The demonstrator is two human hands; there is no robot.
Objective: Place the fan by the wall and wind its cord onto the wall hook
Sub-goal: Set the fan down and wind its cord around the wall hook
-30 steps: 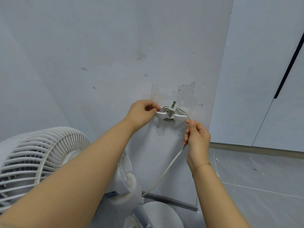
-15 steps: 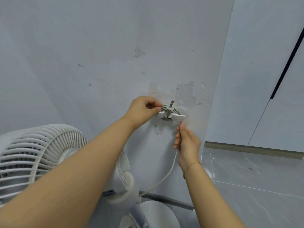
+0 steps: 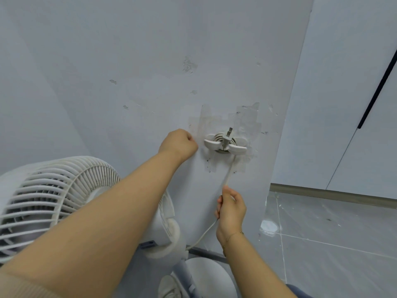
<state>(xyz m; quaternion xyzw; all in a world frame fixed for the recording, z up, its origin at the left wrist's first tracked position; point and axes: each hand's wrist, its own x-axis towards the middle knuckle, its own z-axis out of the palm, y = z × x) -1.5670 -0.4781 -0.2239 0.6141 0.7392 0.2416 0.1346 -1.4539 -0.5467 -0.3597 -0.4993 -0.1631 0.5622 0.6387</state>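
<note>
A white fan [image 3: 43,196] stands against the wall at the lower left, its round base [image 3: 212,276] on the floor below. The white two-winged wall hook [image 3: 225,145] carries several turns of cord, with the plug [image 3: 228,134] sticking up from its middle. The white cord [image 3: 228,173] runs taut from the hook down into my right hand [image 3: 231,209], which grips it, then curves on to the fan. My left hand [image 3: 179,145] is a curled fist just left of the hook, holding nothing and apart from it.
The pale wall [image 3: 150,61] bears scuffs and old tape marks around the hook. A wall corner lies right of the hook, with a white cabinet door and dark handle [image 3: 378,87] beyond. Grey floor tiles [image 3: 333,244] spread at lower right.
My left hand has let go of the hook and drawn back to the left. My right hand has slid down the cord, away from the hook, pulling it straight.
</note>
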